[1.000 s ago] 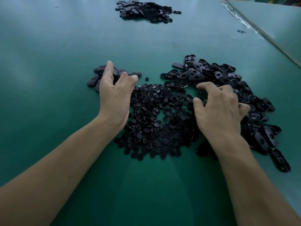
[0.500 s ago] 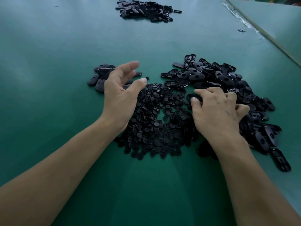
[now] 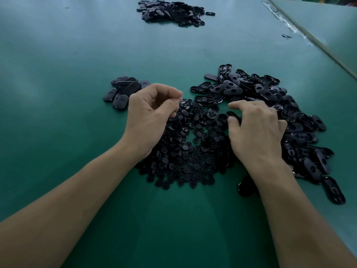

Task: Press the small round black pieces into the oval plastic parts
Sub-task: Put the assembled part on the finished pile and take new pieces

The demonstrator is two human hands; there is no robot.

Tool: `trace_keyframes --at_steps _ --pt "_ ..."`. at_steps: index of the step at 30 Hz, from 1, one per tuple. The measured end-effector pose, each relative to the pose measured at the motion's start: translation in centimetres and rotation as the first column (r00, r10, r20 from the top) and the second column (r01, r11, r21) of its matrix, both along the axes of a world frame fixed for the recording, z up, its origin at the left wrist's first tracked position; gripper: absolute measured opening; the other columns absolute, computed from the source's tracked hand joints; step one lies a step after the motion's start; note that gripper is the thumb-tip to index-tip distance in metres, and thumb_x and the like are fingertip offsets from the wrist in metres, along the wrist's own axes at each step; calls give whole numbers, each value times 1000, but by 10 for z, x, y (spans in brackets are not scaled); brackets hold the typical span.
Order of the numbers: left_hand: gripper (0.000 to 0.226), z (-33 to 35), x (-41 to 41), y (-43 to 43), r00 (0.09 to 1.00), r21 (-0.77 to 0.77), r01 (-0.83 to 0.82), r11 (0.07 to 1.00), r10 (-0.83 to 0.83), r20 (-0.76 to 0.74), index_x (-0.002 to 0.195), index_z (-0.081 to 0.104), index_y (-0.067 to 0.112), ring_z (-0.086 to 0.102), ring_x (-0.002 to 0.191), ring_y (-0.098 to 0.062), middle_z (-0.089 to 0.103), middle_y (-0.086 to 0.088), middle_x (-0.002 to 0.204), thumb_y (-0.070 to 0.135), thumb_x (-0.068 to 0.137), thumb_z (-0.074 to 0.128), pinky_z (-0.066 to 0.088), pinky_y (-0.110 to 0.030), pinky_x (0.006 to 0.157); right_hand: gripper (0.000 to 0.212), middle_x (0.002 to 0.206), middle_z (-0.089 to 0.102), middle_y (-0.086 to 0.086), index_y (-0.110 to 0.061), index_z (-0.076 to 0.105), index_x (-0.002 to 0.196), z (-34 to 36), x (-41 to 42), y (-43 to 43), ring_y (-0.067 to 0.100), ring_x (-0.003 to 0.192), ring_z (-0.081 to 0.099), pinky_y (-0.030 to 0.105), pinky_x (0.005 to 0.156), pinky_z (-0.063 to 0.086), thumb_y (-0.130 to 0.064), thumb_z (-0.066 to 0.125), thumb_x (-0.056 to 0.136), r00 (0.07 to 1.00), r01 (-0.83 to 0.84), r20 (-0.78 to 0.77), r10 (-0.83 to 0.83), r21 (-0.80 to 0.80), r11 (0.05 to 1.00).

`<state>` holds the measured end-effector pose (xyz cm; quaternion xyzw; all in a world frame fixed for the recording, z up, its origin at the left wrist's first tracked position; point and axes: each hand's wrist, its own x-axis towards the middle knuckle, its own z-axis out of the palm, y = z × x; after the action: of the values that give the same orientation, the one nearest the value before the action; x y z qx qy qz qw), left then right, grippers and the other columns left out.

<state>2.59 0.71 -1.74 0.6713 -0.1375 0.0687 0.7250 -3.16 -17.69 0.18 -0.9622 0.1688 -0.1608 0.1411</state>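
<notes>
A heap of small round black pieces (image 3: 189, 149) lies on the green table between my hands. To its right spreads a big pile of black oval plastic parts (image 3: 257, 88). My right hand (image 3: 255, 136) rests over the seam of the two piles, its thumb and forefinger pinching one oval part (image 3: 232, 114). My left hand (image 3: 148, 118) hovers at the heap's far left edge with fingers curled and tips close together. I cannot see whether a round piece sits between them.
A small group of oval parts (image 3: 123, 91) lies just beyond my left hand. Another dark pile (image 3: 172, 11) sits at the far edge of the table (image 3: 58, 113). A taped seam (image 3: 309, 39) runs diagonally at the right, with a small clip (image 3: 286, 36) near it.
My left hand left the small left-hand group, moved right over the round pieces and curled its fingers. My right hand shifted slightly and now pinches an oval part.
</notes>
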Motion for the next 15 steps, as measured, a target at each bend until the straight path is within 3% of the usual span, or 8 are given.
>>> trace_keyframes --at_steps 2,6,11,15 --pt "25 -1 0 0 1000 5 5 1000 -5 6 82 71 20 63 72 -13 72 5 78 -3 89 66 54 -23 68 29 128 62 1 -35 62 130 0 -2 -1 30 120 46 42 89 29 -31 52 102 999 2 -37 -3 -23 1000" --pt "22 -1 0 0 1000 10 9 1000 -9 14 81 72 21 63 71 -15 72 4 77 0 88 67 54 -24 68 24 108 69 -2 -36 68 119 1 -2 -1 29 117 47 37 84 22 -24 57 101 1000 -10 2 10 27 1000" --pt "22 -1 0 0 1000 24 17 1000 -18 15 82 72 22 63 70 -13 72 5 77 2 88 67 54 -24 68 31 111 69 2 -28 70 119 1 -1 2 27 111 56 41 97 44 -9 63 95 989 -88 126 79 68 994" --pt "15 0 -1 0 1000 10 20 1000 -20 7 89 72 21 64 71 -11 72 4 78 6 89 69 53 -22 67 33 94 65 -6 -25 64 123 2 0 5 14 85 63 34 81 55 -11 68 93 930 -255 315 188 189 948"
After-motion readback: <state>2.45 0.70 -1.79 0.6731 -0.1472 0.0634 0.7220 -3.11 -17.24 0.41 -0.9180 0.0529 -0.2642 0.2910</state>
